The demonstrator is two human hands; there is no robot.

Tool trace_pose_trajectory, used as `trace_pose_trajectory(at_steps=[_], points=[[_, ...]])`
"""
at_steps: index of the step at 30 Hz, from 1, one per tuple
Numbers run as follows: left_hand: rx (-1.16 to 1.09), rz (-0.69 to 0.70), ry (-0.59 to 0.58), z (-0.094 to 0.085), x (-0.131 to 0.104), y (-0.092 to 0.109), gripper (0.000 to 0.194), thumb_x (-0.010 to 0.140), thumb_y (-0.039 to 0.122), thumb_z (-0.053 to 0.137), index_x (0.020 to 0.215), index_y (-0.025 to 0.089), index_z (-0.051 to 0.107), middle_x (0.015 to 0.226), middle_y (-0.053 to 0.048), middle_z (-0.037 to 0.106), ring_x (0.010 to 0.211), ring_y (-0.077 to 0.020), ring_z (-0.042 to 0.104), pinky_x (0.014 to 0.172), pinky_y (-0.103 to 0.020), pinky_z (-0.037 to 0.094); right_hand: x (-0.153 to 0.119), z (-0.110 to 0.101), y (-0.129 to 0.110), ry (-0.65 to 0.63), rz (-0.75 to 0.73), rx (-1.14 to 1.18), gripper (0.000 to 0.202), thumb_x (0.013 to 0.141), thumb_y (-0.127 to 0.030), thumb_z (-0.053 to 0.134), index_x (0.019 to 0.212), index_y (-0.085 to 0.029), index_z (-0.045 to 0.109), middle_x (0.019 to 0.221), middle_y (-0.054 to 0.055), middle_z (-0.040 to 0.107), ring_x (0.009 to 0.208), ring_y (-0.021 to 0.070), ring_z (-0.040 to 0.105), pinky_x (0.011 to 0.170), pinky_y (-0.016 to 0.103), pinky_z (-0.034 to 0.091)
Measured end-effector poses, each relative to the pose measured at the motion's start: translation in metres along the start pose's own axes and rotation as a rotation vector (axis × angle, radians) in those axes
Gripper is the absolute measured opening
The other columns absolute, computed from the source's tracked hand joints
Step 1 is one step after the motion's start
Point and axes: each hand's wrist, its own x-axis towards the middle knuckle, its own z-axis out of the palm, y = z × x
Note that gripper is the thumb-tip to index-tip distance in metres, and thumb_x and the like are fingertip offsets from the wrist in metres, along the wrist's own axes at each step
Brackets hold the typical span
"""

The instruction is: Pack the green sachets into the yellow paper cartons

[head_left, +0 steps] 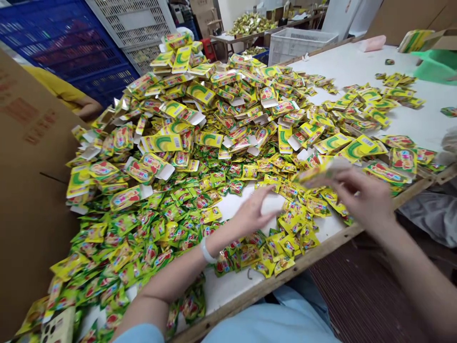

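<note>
My left hand point(253, 213) reaches over the table with its fingers apart and nothing in them, a pale band on the wrist. Below and around it lie small yellow sachets point(290, 243) and green sachets point(153, 228). My right hand point(364, 195), blurred by motion, pinches a small yellow carton point(317, 175) near the table's front edge. Behind both hands rises a large heap of yellow and green cartons point(171, 143), several with white end flaps open.
A tall cardboard box point(32, 190) stands at the left, with a person's arm point(84, 102) behind it. Blue crates point(60, 43) and a white crate point(300, 45) are at the back. A green basket point(436, 66) sits at the far right. The table's wooden edge point(321, 253) runs before me.
</note>
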Motion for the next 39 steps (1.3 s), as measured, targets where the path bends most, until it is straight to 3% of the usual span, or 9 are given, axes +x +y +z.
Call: trace_pose_trajectory(at_steps=[4,10,13,16,22,26,32,35,39], points=[[0.5,-0.31,0.267,-0.025,0.004,-0.043,0.049,0.087,0.039,0.067,0.124,0.01,0.056,0.129,-0.024,0.055,0.128,-0.0415,0.048,0.106,-0.058,0.04,0.06,-0.001,0.027,0.095,0.152,-0.563,0.025,0.095,-0.027,0.059,0.112,-0.012,0.07,0.108,0.022,0.071,0.069,0.0214,0.062,0.06,0.035,0.029],[0.309,-0.419,0.259,-0.044,-0.013,-0.071,0.026,0.085,0.012,0.056,0.108,0.014,0.065,0.108,-0.017,0.067,0.114,-0.034,0.059,0.105,-0.051,0.042,0.049,0.102,-0.022,-0.47,-0.141,-0.424,0.023,0.085,-0.031,0.073,0.1,-0.016,0.066,0.108,0.016,0.069,0.101,0.0299,0.062,0.07,0.034,0.046],[0.162,-0.406,0.275,-0.054,-0.022,-0.075,0.016,0.087,0.021,0.056,0.095,0.016,0.068,0.092,-0.011,0.07,0.097,-0.0292,0.066,0.096,-0.047,0.049,0.031,0.132,-0.028,-0.554,-0.129,-0.409,0.027,0.077,-0.025,0.08,0.094,-0.016,0.062,0.107,0.018,0.067,0.104,0.0326,0.061,0.073,0.036,0.05],[-0.035,-0.368,0.302,-0.054,-0.026,-0.078,0.028,0.093,0.036,0.049,0.095,0.014,0.066,0.093,-0.009,0.071,0.09,-0.0239,0.068,0.084,-0.04,0.057,0.024,0.13,-0.022,-0.491,-0.019,-0.242,0.023,0.078,-0.022,0.076,0.089,-0.019,0.056,0.091,0.011,0.067,0.086,0.0275,0.065,0.067,0.035,0.051],[-0.759,-0.291,0.455,-0.017,-0.017,-0.048,0.035,0.082,0.043,0.067,0.105,0.018,0.058,0.113,-0.006,0.068,0.102,-0.0187,0.066,0.091,-0.035,0.057,0.006,0.122,-0.06,-0.404,0.477,0.948,0.05,0.067,-0.057,0.08,0.082,-0.024,0.045,0.062,-0.007,0.056,0.043,0.0138,0.057,0.043,0.029,0.05],[-0.998,-0.304,0.391,0.002,-0.014,-0.018,0.034,0.083,0.05,0.063,0.095,0.019,0.06,0.105,-0.007,0.07,0.097,-0.0204,0.067,0.089,-0.036,0.056,-0.008,0.134,-0.088,-0.293,0.565,1.037,0.057,0.06,-0.061,0.083,0.077,-0.025,0.043,0.065,-0.007,0.057,0.042,0.0142,0.058,0.041,0.029,0.051],[-0.936,-0.395,0.428,0.009,-0.007,-0.008,0.038,0.084,0.056,0.064,0.091,0.019,0.061,0.092,-0.005,0.071,0.094,-0.0216,0.067,0.091,-0.039,0.056,-0.011,0.129,-0.068,-0.148,0.338,0.472,0.055,0.063,-0.058,0.082,0.093,-0.022,0.053,0.086,0.004,0.063,0.072,0.0201,0.062,0.062,0.033,0.054],[-0.763,-0.322,0.399,0.014,0.0,-0.009,0.038,0.089,0.057,0.057,0.094,0.019,0.065,0.102,-0.008,0.071,0.106,-0.0255,0.065,0.099,-0.044,0.05,-0.011,0.118,-0.052,-0.236,0.432,0.695,0.078,0.059,-0.056,0.085,0.122,-0.022,0.052,0.118,0.013,0.061,0.094,0.0243,0.066,0.074,0.04,0.059],[-0.4,-0.075,0.364,0.023,0.021,-0.007,0.04,0.095,0.055,0.051,0.088,0.021,0.07,0.135,-0.009,0.059,0.139,-0.0281,0.042,0.117,-0.046,0.031,-0.017,0.101,-0.038,-0.345,0.569,1.107,0.045,0.07,-0.056,0.08,0.094,-0.021,0.066,0.082,0.002,0.068,0.071,0.0179,0.068,0.067,0.039,0.064]])
